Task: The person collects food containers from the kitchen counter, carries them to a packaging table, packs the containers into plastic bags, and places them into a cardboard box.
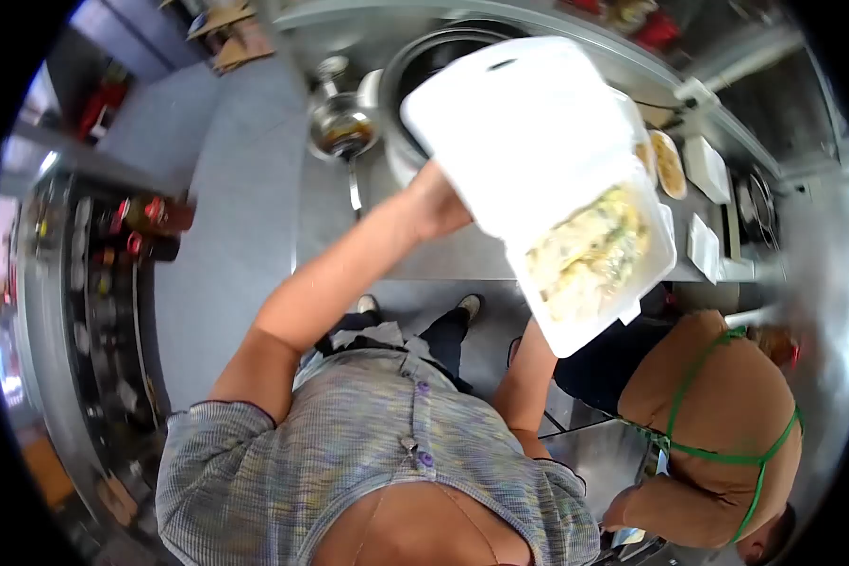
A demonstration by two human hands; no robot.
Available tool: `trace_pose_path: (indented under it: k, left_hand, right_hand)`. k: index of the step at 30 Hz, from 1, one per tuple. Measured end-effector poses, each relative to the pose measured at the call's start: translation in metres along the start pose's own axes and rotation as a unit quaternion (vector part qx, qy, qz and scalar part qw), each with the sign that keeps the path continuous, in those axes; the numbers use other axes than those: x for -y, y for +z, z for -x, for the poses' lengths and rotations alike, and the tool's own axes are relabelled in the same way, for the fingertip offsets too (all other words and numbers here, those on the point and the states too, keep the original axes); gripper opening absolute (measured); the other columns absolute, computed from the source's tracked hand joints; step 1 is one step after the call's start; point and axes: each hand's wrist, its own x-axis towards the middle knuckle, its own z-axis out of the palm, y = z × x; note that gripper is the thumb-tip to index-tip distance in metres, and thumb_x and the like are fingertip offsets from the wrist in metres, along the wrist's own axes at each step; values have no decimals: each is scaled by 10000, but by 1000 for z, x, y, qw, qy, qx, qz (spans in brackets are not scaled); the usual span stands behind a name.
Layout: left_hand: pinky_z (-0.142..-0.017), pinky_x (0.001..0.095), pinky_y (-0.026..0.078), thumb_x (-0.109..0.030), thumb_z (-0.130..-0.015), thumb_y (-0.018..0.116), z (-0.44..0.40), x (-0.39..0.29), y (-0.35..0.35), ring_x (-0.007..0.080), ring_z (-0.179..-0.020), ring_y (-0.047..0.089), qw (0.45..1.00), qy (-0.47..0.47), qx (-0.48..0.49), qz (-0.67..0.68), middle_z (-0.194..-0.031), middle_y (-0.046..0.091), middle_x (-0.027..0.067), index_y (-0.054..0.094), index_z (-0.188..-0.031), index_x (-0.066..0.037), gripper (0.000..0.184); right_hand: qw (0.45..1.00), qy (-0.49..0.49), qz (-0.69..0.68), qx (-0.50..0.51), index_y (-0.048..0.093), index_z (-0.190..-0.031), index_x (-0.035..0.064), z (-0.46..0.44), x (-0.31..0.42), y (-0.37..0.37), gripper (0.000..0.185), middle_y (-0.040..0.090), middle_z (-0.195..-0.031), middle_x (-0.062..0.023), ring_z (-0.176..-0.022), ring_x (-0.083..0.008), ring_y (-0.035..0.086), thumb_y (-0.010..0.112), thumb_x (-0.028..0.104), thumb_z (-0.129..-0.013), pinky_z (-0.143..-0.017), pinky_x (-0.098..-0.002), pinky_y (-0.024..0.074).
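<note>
An open white foam takeout box (528, 123) is up in front of me, above the counter's edge. Pale food with green bits (594, 250) lies in its lower half, under what looks like a shiny clear wrap or bag. My left hand (437, 203) is closed at the left edge of the lid, its fingers partly hidden behind the foam. My right forearm (530, 377) runs up beneath the lower half of the box, which covers the right hand, so its fingers cannot be seen.
A large dark-lined pot (410, 71) stands behind the lid. Left of it, a metal bowl (344, 127) holds brown liquid and a ladle (354, 184). Foam trays of food (668, 165) and white boxes (706, 170) sit on the right. A co-worker (717, 415) with green straps bends close on my right.
</note>
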Motion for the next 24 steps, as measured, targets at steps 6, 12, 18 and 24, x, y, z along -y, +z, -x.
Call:
trace_pose_path:
  k: [6,12,18,24]
  left_hand:
    - [-968,367,361,-458,-587,755,57,-29,-84,323,-1155,422,893,123,11,-434,-1180,447,269,261,-1270,101,1011]
    - [-933,349,387,-262,-619,781,102,-10,-143,266,-1123,439,907,186,-251,-281,-1192,429,217,214,-1273,102,939]
    - [-917,346,405,-202,-641,779,120,-2,-167,245,-1111,446,914,169,-292,-225,-1168,436,202,199,-1275,86,905]
    - [-883,357,438,-164,-656,777,121,9,-177,254,-1082,479,916,195,-301,-179,-1164,440,208,170,-1279,64,899]
  right_hand:
    - [980,183,47,61,380,-1264,6,20,-117,51,487,493,-1198,-118,-1047,-211,524,511,251,-864,-840,-315,469]
    - [954,268,92,97,391,-1253,1,38,-186,87,477,503,-1180,-120,-1023,-204,539,507,256,-866,-821,-308,481]
    - [934,332,92,101,436,-1210,-10,37,-214,100,426,540,-1117,-122,-936,-196,577,465,260,-882,-787,-305,493]
    - [916,400,16,31,417,-1233,2,40,-195,86,433,530,-1137,-131,-993,-185,553,429,292,-912,-843,-316,460]
